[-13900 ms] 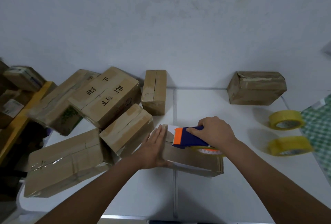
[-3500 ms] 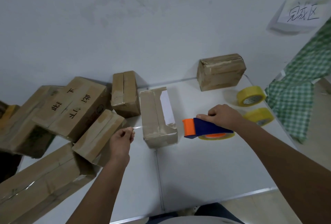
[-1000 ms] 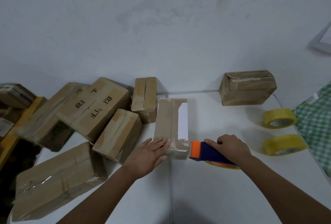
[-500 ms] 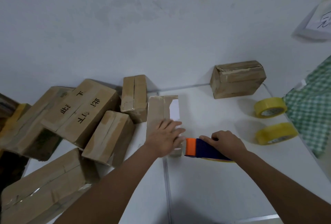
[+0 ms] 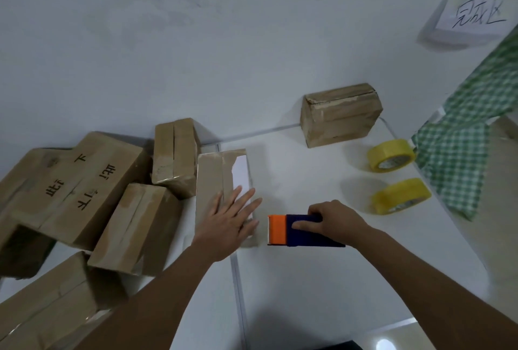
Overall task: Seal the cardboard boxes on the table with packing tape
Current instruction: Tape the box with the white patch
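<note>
- Left hand (image 5: 228,227) lay flat, fingers spread, on middle box (image 5: 217,181).
- Right hand (image 5: 333,219) gripped dispenser (image 5: 291,230) beside it, on table (image 5: 308,279).
- Seven boxes, two tape rolls (image 5: 392,155) counted.

Left hand (image 5: 228,222) lying flat, fingers spread and straight, forearm reaching forward. Right hand (image 5: 333,219) curling in grip, forearm extending inward.

Matt brown cardboard box (image 5: 214,178) with glossy tape; plastic tape dispenser (image 5: 297,230); smooth white table (image 5: 308,279).
</note>
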Motion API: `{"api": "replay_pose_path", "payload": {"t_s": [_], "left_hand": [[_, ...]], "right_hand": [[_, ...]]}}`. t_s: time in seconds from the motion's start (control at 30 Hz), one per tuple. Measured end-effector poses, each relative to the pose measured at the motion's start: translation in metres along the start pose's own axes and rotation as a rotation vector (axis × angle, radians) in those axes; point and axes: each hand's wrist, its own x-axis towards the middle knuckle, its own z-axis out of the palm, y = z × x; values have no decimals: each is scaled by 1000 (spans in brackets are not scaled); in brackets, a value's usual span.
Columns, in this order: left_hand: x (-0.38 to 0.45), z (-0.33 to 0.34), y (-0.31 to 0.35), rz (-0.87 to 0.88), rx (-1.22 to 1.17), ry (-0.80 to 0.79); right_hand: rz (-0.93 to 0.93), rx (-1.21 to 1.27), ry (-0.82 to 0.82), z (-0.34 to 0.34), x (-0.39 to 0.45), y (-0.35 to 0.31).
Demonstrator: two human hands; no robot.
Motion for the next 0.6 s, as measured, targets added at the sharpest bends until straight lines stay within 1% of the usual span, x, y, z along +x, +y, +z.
{"api": "replay_pose_path", "payload": {"t_s": [0.1,0.23,0.37,0.4,0.43,0.6], "left_hand": [[0,0,0,0,20,11],[1,1,-1,-2,37,14],[0,1,-1,4,47,0],[0,1,-1,0,49,-9],[0,1,0,-3,46,-13],[0,0,3,-13,18,-17]], "right_hand": [[23,-95,20,-11,-5,18],[65,-166,-23,-13,-4,26],[95,-100,-206,-3,2,19],[95,-114,-220,0,2,19],[92,-141,-211,3,2,17],[38,-252,-36,19,11,-11]]}}
